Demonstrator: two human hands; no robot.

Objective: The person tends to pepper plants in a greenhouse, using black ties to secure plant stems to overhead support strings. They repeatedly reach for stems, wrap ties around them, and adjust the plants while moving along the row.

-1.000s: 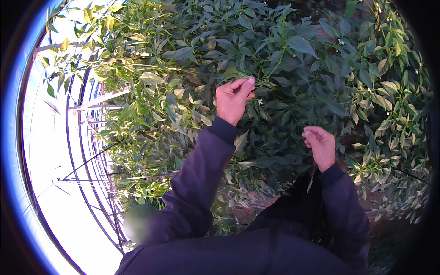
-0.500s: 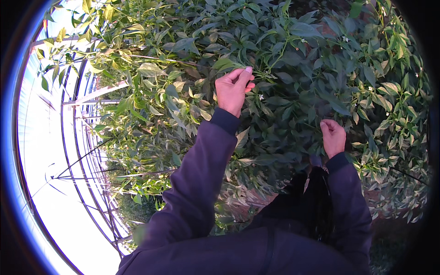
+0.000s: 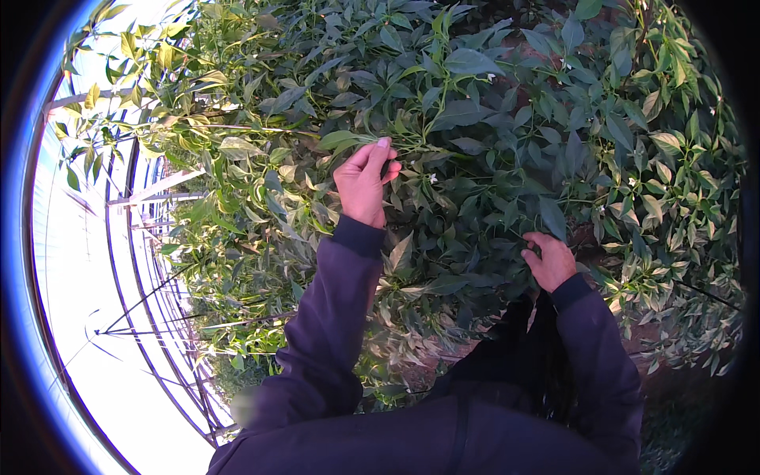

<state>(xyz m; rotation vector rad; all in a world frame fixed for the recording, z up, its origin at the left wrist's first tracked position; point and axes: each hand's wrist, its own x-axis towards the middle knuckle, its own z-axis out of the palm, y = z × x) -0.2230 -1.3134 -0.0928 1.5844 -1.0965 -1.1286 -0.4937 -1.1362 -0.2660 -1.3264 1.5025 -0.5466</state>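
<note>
My left hand (image 3: 364,180) pinches a green shoot (image 3: 408,141) of a leafy pepper plant (image 3: 467,190) between thumb and fingertips. Narrow leaves spread out from the pinch to both sides. My right hand (image 3: 551,261) is lower and to the right, close against the dark foliage, with thumb and fingers bent and a gap between them. Nothing shows in it, though leaves border its fingertips. A small white flower (image 3: 433,179) hangs just right of my left hand.
Dense plants surround both hands, with more white-flowered foliage (image 3: 657,182) at the right. On the left, curved frame bars (image 3: 131,261) stand before a bright translucent wall (image 3: 71,261). A thin dark line (image 3: 708,294) crosses the plants at the right.
Both hands sit lower and further left in the picture, as does the foliage around the left one. The right hand's thumb and fingers, earlier together, have parted. The left hand keeps its pinch.
</note>
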